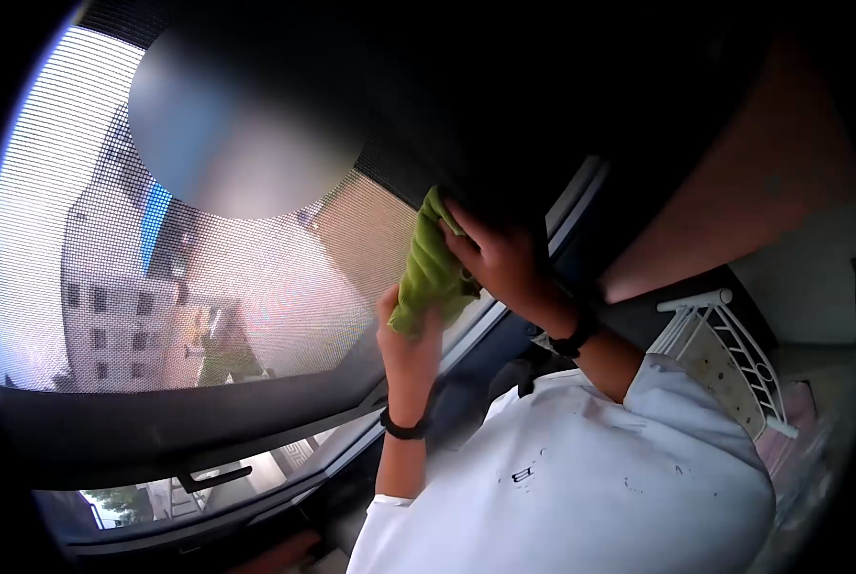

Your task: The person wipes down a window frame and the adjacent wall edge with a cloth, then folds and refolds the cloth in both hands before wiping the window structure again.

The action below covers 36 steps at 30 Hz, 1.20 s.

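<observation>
A green cloth (433,273) is bunched between my two hands, in front of a window screen (284,297). My left hand (411,325) grips its lower end, with the fingers partly hidden behind the folds. My right hand (495,251) is closed on the upper right side of the cloth, its fingers pointing up and left. Dark bands circle both wrists. The white shirt (581,478) fills the view below my arms.
The dark window frame (160,430) runs below the screen, with a handle (215,477) on it. Buildings (112,325) show through the mesh. A white metal rack (734,354) stands at the right. A blurred round shape (246,134) covers the upper left.
</observation>
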{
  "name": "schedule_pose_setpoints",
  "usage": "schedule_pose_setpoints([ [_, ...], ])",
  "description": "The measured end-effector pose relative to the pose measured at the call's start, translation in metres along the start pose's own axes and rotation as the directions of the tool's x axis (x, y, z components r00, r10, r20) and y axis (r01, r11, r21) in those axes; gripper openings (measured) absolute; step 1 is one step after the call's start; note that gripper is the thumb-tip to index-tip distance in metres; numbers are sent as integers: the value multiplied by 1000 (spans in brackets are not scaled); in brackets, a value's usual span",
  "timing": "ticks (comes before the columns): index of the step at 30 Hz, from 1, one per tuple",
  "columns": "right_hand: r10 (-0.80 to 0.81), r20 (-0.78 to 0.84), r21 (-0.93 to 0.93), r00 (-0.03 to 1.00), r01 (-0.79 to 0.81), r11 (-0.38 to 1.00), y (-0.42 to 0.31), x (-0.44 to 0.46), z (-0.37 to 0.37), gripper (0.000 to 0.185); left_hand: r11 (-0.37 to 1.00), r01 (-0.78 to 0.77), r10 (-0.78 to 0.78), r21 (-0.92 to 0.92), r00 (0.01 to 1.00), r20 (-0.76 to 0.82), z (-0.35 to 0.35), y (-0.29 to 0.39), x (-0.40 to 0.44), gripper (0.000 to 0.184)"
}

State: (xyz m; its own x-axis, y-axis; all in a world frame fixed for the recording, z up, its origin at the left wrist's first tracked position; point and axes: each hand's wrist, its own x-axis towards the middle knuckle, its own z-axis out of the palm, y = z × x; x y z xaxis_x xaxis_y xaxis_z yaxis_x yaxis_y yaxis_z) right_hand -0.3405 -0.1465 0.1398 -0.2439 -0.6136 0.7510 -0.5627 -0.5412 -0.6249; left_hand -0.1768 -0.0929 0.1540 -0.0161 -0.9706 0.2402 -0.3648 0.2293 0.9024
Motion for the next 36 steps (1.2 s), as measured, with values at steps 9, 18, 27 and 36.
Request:
schedule_pose_setpoints([
  [9, 267, 253, -59, 930, -261, 964, 42, -62, -15, 29, 981, 58, -64, -186, 998, -26, 47, -25, -11, 25],
  [18, -68, 168, -106, 983, 87, 991, 16, -5, -20, 33, 951, -138, 73, -278, 970, -232, 52, 4, 5, 33],
  [27, 60, 376, -109, 925, -20, 994, 57, -87, -18, 40, 854, 261, -255, -449, 964, 76, 62, -80, -28, 46],
  [36, -235, 306, -5, 923, 248, 969, 26, 2, -20, 65, 933, -312, 343, 177, 922, -182, 54, 21, 19, 57],
])
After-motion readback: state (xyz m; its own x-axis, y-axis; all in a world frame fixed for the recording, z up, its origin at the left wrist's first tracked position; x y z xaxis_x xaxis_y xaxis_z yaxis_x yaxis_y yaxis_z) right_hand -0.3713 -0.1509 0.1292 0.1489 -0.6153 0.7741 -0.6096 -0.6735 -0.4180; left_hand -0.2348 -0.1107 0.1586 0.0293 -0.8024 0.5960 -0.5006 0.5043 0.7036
